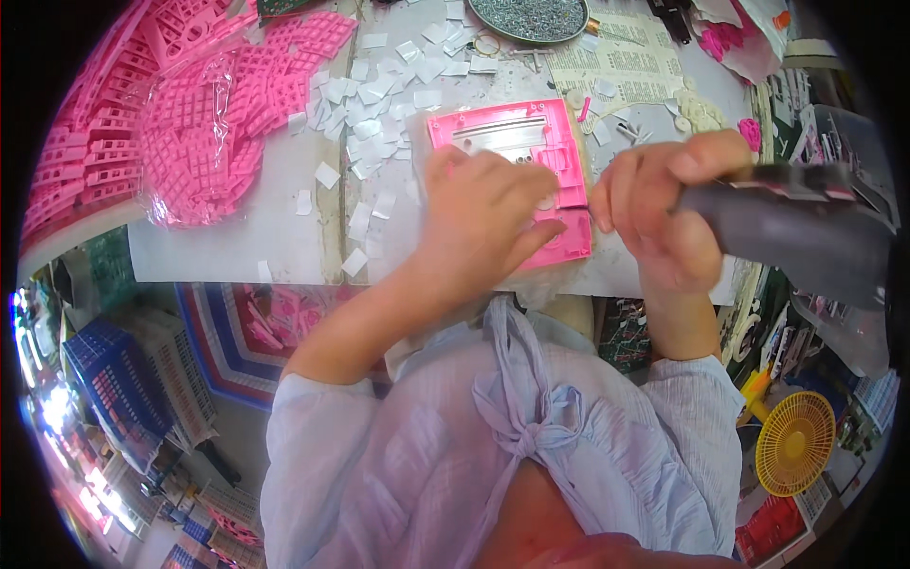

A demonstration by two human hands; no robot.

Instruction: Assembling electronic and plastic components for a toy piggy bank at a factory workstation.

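Note:
A flat pink plastic panel [512, 133] with a silvery metal strip lies on the white worktable [275, 237] in front of me. My left hand [479, 223] presses down on its lower part, fingers spread over it. My right hand [664, 204] is closed around the grip of a dark grey power screwdriver [787, 228], whose body runs off to the right; the tool's tip is hidden behind the fingers at the panel's right edge.
Several small white paper squares [374, 104] litter the table behind the panel. Pink plastic grids [199, 114], some bagged, pile up at the left. A round tray of small metal screws [528, 17] sits at the back. A yellow fan [794, 443] stands lower right.

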